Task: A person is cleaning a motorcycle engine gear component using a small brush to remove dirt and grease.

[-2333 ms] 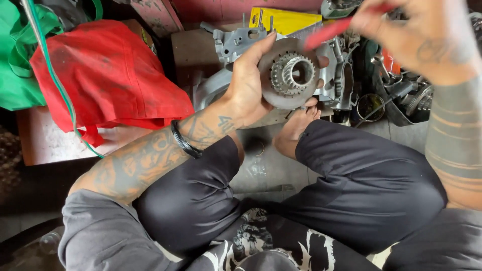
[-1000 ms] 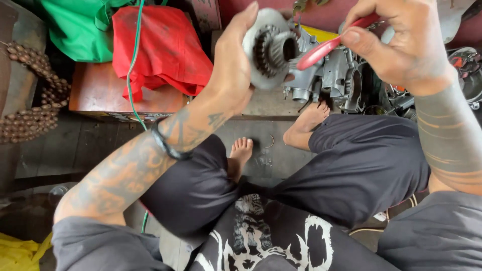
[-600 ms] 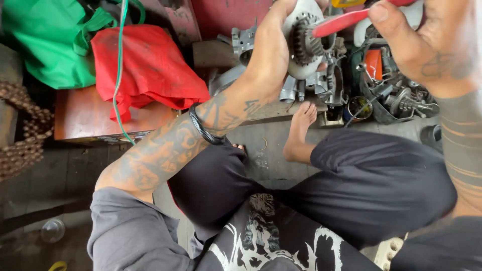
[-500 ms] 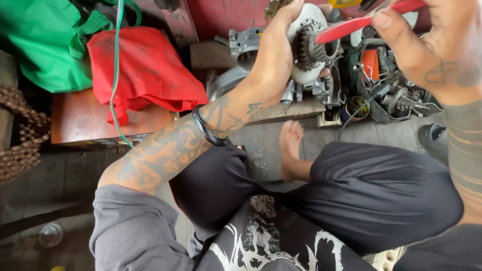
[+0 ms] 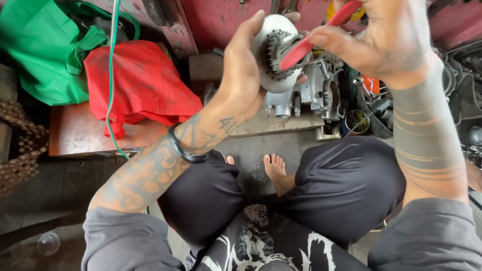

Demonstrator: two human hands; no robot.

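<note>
Head view: left hand (image 5: pixel 241 85) wrapped round the rim of a round metal gear hub (image 5: pixel 275 52), held up above the lap, toothed face toward the right; right hand (image 5: pixel 386 42) pinching a red-handled tool (image 5: pixel 314 37), tip slanting down-left into the gear teeth; engine casing (image 5: pixel 311 95) just behind on the wooden board's far edge.

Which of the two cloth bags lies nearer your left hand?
The red bag, just left of the left hand; the green bag sits farther out in the corner.

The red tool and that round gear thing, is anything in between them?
Nothing visible is. The right hand has the red tool tip right against the teeth of the round gear part, which the left hand holds up.
</note>
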